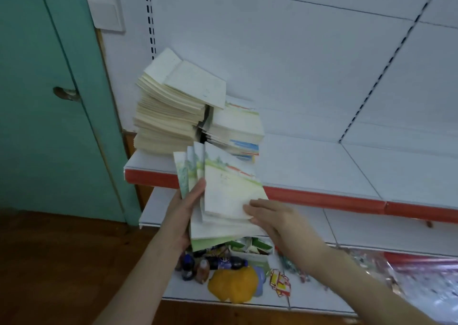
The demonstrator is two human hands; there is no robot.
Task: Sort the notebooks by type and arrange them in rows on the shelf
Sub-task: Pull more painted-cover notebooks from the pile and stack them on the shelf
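The left hand (183, 210) is gripping a fanned bundle of notebooks (230, 188) from the left side, its thumb pressing across the covers and the rest of its fingers curling behind, out of sight. The right hand (280, 221) is reaching in with its fingers (255, 209) nearly straight, lying flat on the lower right corner of the front notebook; the right thumb is not showing.

The bundle is hanging in the air just in front of the red-edged shelf (309, 166), tilting to the right. On that shelf's left end 2 stacks are standing side by side: a tall cream-paged stack (166, 121), leaning and splaying at the top, and a shorter stack with painted covers (238, 126) touching its right side. To the right of them the white shelf is running on bare. On the bottom shelf, bottles (223, 262) and a yellow packet (233, 285) are lying under the hands.
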